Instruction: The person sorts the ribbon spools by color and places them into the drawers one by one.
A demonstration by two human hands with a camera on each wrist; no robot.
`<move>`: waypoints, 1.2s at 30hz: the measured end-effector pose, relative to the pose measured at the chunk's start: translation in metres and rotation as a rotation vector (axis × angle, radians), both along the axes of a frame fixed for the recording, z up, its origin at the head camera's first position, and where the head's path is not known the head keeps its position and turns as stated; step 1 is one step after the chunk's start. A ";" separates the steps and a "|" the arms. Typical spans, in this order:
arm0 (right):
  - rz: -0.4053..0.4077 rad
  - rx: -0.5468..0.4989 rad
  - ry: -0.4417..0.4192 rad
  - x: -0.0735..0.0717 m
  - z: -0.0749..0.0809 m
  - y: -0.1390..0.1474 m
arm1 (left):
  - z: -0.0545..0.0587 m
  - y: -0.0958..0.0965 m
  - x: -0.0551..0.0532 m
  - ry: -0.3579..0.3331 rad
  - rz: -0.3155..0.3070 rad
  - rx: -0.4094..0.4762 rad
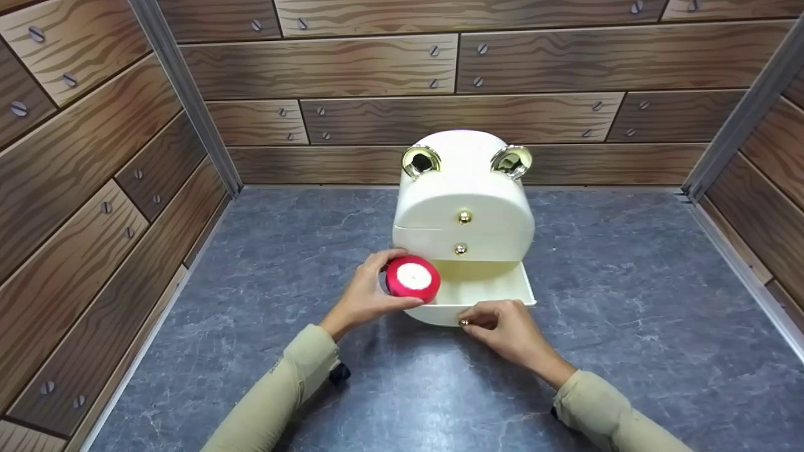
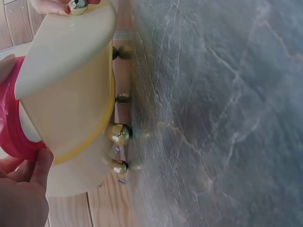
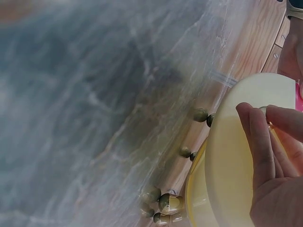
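Note:
A cream, rounded drawer box (image 1: 465, 188) stands on the table with its bottom drawer (image 1: 483, 285) pulled out toward the person. My left hand (image 1: 370, 292) grips a red ribbon roll (image 1: 402, 290) with a white round centre, thumb at its near edge and fingers at the far side. The roll is tilted over the drawer's left end and overlaps its rim in the head view. At the drawer front, my right hand (image 1: 509, 329) pinches the small gold knob (image 1: 464, 322) between thumb and fingers. In the left wrist view the roll (image 2: 16, 123) is beside the drawer's side wall.
Two more gold knobs, an upper one (image 1: 464, 217) and a lower one (image 1: 460, 249), sit on the box's closed fronts. Gold cup-shaped pieces (image 1: 421, 162) top the box. Gold ball feet (image 2: 119, 134) hold it off the grey marbled table (image 1: 282, 238). Wood-patterned walls (image 1: 377, 69) surround the table.

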State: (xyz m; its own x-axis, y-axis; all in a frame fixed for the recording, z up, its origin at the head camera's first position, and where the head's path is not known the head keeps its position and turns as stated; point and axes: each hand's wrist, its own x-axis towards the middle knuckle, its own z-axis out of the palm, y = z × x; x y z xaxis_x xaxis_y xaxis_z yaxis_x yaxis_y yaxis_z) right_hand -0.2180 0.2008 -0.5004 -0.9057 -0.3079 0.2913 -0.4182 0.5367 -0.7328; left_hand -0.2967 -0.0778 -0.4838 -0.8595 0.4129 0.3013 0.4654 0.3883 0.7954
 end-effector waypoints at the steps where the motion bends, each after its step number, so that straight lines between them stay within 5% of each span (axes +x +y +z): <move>1: 0.002 -0.001 0.006 0.000 0.000 0.000 | 0.000 0.000 0.000 0.005 0.001 -0.006; 9: -0.007 0.003 -0.003 0.001 -0.001 0.000 | 0.001 0.002 0.003 0.059 0.009 -0.057; 24: -0.029 -0.001 -0.030 0.001 0.000 0.000 | -0.001 -0.002 0.001 0.030 -0.052 -0.018; 36: -0.030 0.003 -0.048 0.001 0.001 0.000 | -0.002 -0.009 -0.005 0.048 -0.026 -0.005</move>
State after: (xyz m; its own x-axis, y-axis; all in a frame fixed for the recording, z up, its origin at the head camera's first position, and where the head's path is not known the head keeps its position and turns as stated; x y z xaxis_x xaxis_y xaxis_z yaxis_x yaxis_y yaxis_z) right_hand -0.2174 0.2006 -0.4994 -0.9275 -0.2808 0.2468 -0.3663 0.5508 -0.7500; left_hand -0.3012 -0.0863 -0.4856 -0.8331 0.4366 0.3397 0.5128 0.3792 0.7703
